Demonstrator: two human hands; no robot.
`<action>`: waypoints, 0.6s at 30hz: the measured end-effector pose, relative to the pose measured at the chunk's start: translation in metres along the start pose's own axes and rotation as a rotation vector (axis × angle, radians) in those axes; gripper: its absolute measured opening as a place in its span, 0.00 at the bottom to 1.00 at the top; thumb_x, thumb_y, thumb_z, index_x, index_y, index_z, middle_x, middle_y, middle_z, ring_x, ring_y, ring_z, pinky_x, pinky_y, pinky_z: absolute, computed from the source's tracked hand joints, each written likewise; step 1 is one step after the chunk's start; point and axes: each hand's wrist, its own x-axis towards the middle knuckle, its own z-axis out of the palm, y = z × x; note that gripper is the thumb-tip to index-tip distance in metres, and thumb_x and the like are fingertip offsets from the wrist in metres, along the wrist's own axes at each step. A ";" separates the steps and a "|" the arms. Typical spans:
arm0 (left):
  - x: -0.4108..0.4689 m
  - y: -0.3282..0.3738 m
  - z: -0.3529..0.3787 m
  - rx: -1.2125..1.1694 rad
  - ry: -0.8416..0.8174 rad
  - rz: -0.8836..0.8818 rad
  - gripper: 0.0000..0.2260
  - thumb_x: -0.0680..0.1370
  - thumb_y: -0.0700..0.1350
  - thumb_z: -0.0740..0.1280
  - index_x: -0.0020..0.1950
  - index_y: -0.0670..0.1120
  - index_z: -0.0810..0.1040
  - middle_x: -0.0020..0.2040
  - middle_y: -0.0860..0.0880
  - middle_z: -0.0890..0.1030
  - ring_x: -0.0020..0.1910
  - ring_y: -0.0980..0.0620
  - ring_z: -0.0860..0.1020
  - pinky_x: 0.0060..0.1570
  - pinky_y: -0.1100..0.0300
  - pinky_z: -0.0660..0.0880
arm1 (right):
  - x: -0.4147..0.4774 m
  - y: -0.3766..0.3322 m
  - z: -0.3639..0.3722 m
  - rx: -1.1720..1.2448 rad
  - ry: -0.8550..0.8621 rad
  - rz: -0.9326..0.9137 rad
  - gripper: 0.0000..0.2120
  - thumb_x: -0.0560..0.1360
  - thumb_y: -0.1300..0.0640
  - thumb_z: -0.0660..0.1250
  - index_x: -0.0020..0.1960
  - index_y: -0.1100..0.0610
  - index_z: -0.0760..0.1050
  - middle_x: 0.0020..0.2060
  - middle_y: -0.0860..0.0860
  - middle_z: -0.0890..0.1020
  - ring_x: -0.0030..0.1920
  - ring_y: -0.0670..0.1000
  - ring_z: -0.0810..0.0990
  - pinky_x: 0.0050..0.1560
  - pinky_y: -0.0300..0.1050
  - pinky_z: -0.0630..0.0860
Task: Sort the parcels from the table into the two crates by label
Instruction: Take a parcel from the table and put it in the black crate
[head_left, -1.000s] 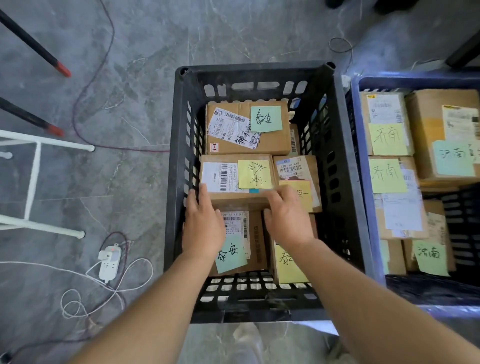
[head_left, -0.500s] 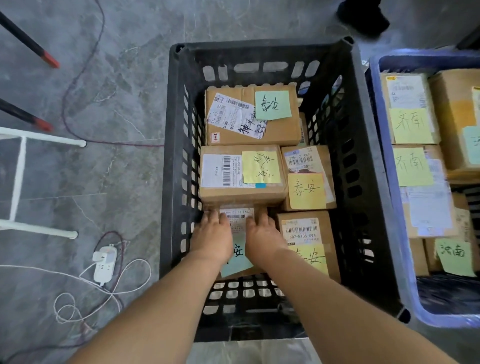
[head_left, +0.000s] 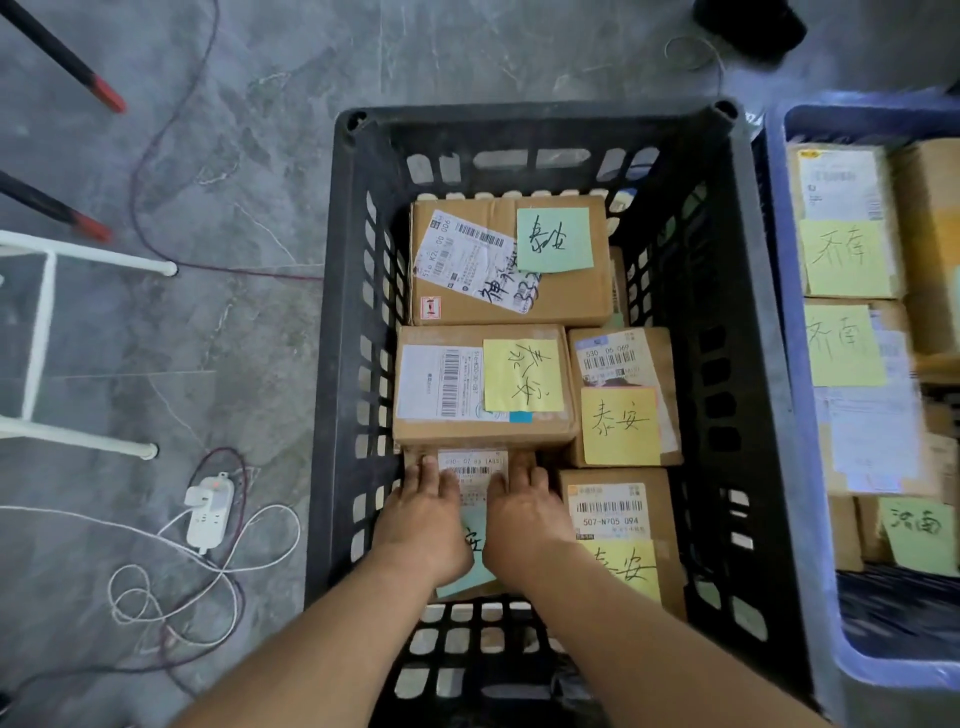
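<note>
Left hand: the left hand (head_left: 423, 519) lies palm down, fingers straight and together, flat on the near-left parcel (head_left: 474, 486); it curls round nothing.
Right hand: the right hand (head_left: 524, 514) lies just beside it on the same box, fingers likewise straight, pressing rather than clasping.
Parcel under the hands: low in the near-left corner of the black crate (head_left: 763, 364), a teal note showing between the wrists.
In the way: the middle-left parcel (head_left: 483, 384) with a yellow note sits higher and overlaps the low box's far edge; both sets of fingertips stop right at its front face.
Right neighbour: the near-right parcel (head_left: 618, 535) stands just beside the right wrist.
Further in: the middle-right parcel (head_left: 623, 400) and the far parcel (head_left: 509, 260) with a green note fill the rest.
Edges: the left crate wall is close by the left hand; the near wall runs under both forearms.
Room: a dark strip shows between the right-hand boxes and the right wall.
Beside: the blue crate (head_left: 893, 670) touches the black one, holding labelled boxes.
Floor: a power strip (head_left: 208, 512) with looped cables, and a white frame (head_left: 36, 338), lie to the left.
</note>
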 end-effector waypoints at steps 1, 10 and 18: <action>-0.001 -0.001 -0.001 -0.023 0.017 0.005 0.36 0.78 0.48 0.62 0.80 0.46 0.45 0.80 0.43 0.40 0.79 0.44 0.46 0.76 0.51 0.53 | -0.001 0.002 -0.002 0.028 0.023 -0.012 0.36 0.78 0.53 0.62 0.78 0.62 0.47 0.75 0.64 0.54 0.73 0.62 0.57 0.70 0.51 0.63; -0.008 0.001 -0.006 -0.509 0.075 -0.203 0.30 0.78 0.45 0.62 0.78 0.49 0.54 0.70 0.44 0.68 0.63 0.44 0.74 0.58 0.51 0.75 | -0.005 0.014 -0.032 0.172 -0.006 -0.012 0.19 0.78 0.59 0.59 0.68 0.60 0.65 0.63 0.60 0.72 0.59 0.58 0.76 0.56 0.49 0.76; -0.044 0.016 -0.040 -0.888 0.581 -0.259 0.30 0.82 0.46 0.58 0.80 0.47 0.47 0.76 0.42 0.59 0.68 0.43 0.71 0.58 0.49 0.76 | -0.050 0.043 -0.063 0.439 0.618 0.200 0.14 0.81 0.47 0.57 0.60 0.56 0.67 0.53 0.52 0.73 0.46 0.51 0.73 0.39 0.44 0.71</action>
